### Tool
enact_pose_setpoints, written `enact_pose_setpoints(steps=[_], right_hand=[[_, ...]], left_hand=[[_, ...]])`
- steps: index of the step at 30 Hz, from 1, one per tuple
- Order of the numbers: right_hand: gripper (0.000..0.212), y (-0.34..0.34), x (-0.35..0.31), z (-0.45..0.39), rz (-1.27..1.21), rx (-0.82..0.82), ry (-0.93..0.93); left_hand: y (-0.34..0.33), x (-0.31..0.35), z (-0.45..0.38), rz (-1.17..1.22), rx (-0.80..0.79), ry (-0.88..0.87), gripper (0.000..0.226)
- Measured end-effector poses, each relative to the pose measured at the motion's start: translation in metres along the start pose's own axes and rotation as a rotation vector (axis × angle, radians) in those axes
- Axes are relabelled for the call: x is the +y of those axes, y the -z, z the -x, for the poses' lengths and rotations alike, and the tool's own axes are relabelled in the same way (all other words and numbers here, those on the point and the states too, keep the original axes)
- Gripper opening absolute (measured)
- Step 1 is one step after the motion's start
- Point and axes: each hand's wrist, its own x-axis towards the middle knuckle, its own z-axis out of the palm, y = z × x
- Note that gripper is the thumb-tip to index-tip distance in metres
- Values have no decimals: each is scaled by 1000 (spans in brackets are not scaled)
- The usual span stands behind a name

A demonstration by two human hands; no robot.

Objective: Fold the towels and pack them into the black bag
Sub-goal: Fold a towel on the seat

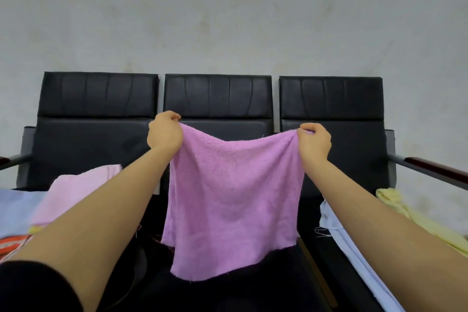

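A purple terry towel [233,197] hangs spread out in the air in front of the middle seat. My left hand [164,132] pinches its top left corner and my right hand [315,143] pinches its top right corner. The top edge sags a little between the two hands and the lower edge hangs loose and uneven. A dark shape lies below the towel near the bottom middle; I cannot tell whether it is the black bag.
A row of three black padded seats [217,99] stands against a grey wall. On the left seat lie a pale pink towel [76,190], a light blue cloth [15,210] and something orange. On the right lie a light blue cloth [339,230] and a yellow towel [405,210]. An armrest [430,167] juts out at right.
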Motion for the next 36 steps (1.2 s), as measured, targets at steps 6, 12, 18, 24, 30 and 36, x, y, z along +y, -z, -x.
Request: enact_pose_setpoints(steps=[6,12,18,24,30,36], right_hand=[[16,1,-8,-1,-163,85,-16],[30,6,-14,-2,-142,100,103],[42,5,-10,-6,86,15,167],[28,3,7,-13,433,2,251],[15,-1,5,-8,685,138,345],[15,-2,6,-11,756,96,407]], left_hand=[[4,10,-8,357,-124,128,19],[7,11,-15,25,-140,-160,32],[2,1,-19,-131,-31,-260,28],[-1,-7,-19,-337,26,-280,31],[-1,-14,-23,-453,65,-284,32],[3,-18,-25,-536,68,-339,34]])
